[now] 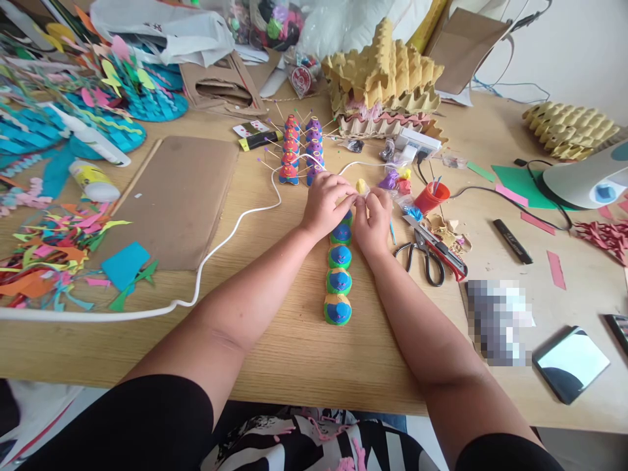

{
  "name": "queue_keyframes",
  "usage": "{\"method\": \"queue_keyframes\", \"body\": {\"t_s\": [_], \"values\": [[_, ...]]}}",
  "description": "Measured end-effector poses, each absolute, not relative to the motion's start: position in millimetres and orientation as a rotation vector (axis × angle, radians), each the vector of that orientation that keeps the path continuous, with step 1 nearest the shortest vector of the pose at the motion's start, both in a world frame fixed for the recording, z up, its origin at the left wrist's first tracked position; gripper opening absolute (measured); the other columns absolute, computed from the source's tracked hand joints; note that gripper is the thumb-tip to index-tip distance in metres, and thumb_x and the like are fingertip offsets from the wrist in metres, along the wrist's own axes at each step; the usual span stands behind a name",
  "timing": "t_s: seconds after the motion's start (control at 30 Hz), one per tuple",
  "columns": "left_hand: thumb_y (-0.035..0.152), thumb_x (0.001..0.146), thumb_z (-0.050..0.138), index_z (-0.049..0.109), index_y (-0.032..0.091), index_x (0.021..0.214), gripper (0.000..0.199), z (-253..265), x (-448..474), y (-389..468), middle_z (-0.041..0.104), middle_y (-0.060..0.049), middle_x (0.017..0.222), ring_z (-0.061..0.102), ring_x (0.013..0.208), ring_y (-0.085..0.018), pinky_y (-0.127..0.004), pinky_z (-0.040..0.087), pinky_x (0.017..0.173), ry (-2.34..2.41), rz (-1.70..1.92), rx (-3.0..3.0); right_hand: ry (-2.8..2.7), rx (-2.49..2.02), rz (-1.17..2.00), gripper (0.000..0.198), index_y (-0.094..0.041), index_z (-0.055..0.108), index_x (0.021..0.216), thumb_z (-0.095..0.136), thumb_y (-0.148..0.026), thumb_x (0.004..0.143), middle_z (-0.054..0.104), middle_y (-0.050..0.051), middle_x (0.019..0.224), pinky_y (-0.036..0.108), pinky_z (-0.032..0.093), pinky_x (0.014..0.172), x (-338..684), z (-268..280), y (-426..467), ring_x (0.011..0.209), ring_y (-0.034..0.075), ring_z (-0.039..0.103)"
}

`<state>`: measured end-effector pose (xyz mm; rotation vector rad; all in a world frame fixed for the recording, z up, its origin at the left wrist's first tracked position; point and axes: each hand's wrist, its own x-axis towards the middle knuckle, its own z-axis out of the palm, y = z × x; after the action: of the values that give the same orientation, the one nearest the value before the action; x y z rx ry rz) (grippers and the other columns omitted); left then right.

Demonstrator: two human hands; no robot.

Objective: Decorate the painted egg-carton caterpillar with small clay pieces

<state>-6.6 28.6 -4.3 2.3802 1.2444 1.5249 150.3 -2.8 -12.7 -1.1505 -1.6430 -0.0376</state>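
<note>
My left hand (328, 201) and my right hand (371, 221) meet fingertip to fingertip over the table's middle. Both are closed in a pinch, and whatever lies between the fingers is too small to make out. Just behind the fingertips shows a yellow lump (362, 186), seemingly in clear wrap; I cannot tell if it is touched. Beneath my hands runs a painted egg-carton strip (338, 281), its bumps blue and green with small faces, its far end partly hidden. Beyond stand a red strip (290, 154) and a purple strip (314, 150), stuck with pins.
Right of my hands lie scissors (420, 255), a box cutter (439, 247), a red cup (432, 195) and purple clay (390, 179). A white cable (240, 222) crosses the left side beside a cardboard sheet (171, 203) and paper scraps (59, 255). Egg trays (383, 72) are stacked behind.
</note>
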Motion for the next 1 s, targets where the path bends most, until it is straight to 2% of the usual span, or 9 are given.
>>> {"method": "queue_keyframes", "body": {"t_s": [0.47, 0.67, 1.0], "values": [[0.036, 0.106, 0.065, 0.078, 0.026, 0.097, 0.019, -0.8, -3.8, 21.6, 0.075, -0.007, 0.109, 0.059, 0.117, -0.028, -0.047, 0.046, 0.112, 1.274, 1.48, 2.451, -1.626, -1.338, 0.012, 0.024, -0.024, 0.059, 0.083, 0.05, -0.031, 0.104, 0.071, 0.013, 0.112, 0.051, 0.05, 0.103, 147.9, -10.3, -8.0, 0.105, 0.028, 0.061], [0.04, 0.105, 0.069, 0.081, 0.027, 0.098, 0.019, -2.5, -2.1, 23.4, 0.075, -0.008, 0.113, 0.058, 0.119, -0.028, -0.05, 0.045, 0.114, 1.343, 1.467, 2.394, -1.612, -1.329, 0.022, 0.022, -0.024, 0.06, 0.082, 0.051, -0.03, 0.102, 0.069, 0.013, 0.112, 0.054, 0.051, 0.106, 148.8, -10.2, -6.3, 0.107, 0.028, 0.06], [0.037, 0.105, 0.068, 0.077, 0.025, 0.094, 0.019, -1.4, -3.4, 22.1, 0.075, -0.008, 0.114, 0.058, 0.123, -0.028, -0.05, 0.044, 0.116, 1.308, 1.475, 2.4, -1.618, -1.277, -0.014, 0.022, -0.024, 0.057, 0.078, 0.054, -0.029, 0.1, 0.068, 0.012, 0.108, 0.053, 0.052, 0.102, 150.5, -12.8, -2.2, 0.104, 0.027, 0.06]]}}
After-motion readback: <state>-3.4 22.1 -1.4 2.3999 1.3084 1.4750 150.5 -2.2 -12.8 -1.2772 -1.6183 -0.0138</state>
